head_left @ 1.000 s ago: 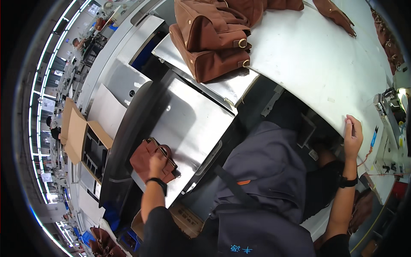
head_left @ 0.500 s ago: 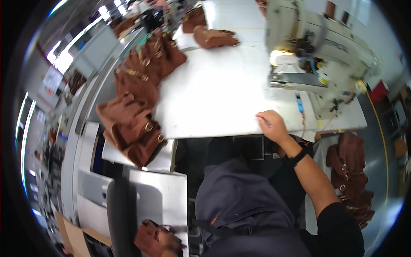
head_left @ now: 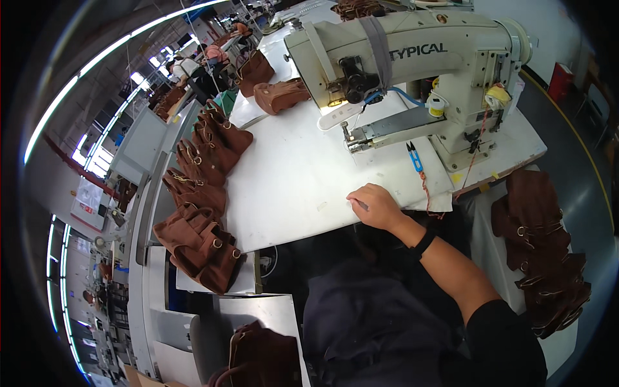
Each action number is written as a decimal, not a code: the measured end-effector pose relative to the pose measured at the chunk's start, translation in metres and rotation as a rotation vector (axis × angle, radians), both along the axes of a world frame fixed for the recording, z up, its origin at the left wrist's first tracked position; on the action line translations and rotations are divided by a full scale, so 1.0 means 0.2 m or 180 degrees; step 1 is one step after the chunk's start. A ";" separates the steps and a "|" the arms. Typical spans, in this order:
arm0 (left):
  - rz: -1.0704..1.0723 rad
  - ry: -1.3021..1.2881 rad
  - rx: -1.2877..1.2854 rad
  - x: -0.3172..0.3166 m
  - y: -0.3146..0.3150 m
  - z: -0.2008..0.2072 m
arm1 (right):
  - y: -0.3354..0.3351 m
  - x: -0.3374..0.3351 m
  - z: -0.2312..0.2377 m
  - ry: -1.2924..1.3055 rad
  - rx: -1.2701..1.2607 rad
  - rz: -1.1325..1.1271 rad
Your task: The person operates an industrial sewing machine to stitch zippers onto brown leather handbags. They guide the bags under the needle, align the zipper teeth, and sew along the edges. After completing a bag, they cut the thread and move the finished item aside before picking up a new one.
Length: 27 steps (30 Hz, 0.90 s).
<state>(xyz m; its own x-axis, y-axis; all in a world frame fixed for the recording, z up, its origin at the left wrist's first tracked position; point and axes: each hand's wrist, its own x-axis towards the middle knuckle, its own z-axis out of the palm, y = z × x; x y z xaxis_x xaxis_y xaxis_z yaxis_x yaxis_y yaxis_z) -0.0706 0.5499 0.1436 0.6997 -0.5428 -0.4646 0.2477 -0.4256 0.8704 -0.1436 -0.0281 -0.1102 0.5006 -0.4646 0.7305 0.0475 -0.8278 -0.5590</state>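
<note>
My right hand [head_left: 377, 208], fingers curled in, contents unclear, is at the edge of the white table [head_left: 290, 193]; my left hand is unseen. One brown bag [head_left: 271, 355] sits lower left, other bags [head_left: 209, 158] line the table, none is on the sewing machine [head_left: 461, 80]; what's finished, I cannot tell

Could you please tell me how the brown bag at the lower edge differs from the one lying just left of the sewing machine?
The lower bag looks darker; the far bag looks lighter.
The lower bag is cut off by the picture's edge; the far bag is not.
The lower bag shows against a metal surface; the far bag lies on the white tabletop.
Both are brown.
</note>
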 end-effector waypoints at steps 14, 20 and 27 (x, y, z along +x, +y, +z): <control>-0.1875 -0.6751 -0.1037 0.54 -1.81 0.19 | -0.05 -0.05 0.00 -0.0285 0.1504 -0.0104; -0.3025 -0.5080 -0.0076 0.69 -1.85 -0.51 | -0.01 -0.05 0.03 -0.0243 0.1795 0.0124; -0.2712 -0.4792 -0.1170 0.96 -2.32 -0.55 | -0.03 -0.06 0.06 0.0048 0.1696 0.0078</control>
<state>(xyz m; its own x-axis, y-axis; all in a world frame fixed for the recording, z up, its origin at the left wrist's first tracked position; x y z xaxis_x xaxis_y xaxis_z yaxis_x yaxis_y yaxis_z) 0.1223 0.0855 0.0343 -0.1404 -0.8691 0.4743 -0.9492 0.2543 0.1851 -0.1549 -0.0337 -0.0974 0.5245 -0.7573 0.3890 0.0520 -0.4276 -0.9025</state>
